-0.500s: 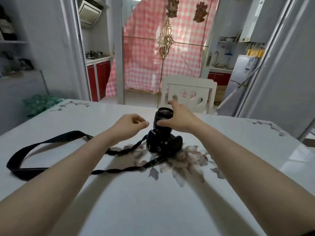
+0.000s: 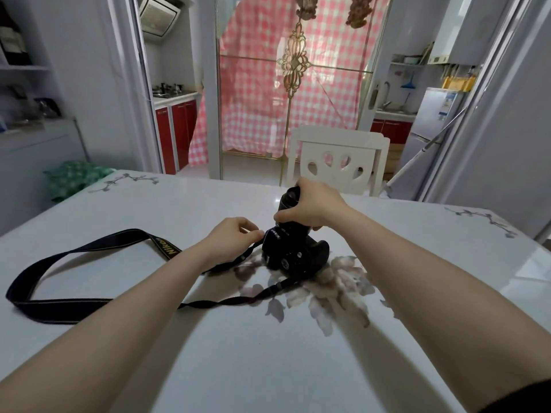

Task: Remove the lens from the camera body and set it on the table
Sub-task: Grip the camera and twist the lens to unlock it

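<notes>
A black camera body (image 2: 293,253) rests on its back on the white table (image 2: 268,353), lens (image 2: 286,201) pointing up and away. My right hand (image 2: 313,205) wraps over the lens barrel from the right, thumb near its base, hiding most of it. My left hand (image 2: 235,238) sits at the body's left side, fingers curled, fingertips touching the body's upper left edge where the strap attaches. The lens is still mounted on the body.
The black neck strap (image 2: 89,254) loops out over the left half of the table and runs back under my left forearm. A white chair (image 2: 337,160) stands behind the far table edge. A floral print marks the table around the camera.
My right hand has closed down around the lens, which it only touched before. My left hand has moved right up to the camera body.
</notes>
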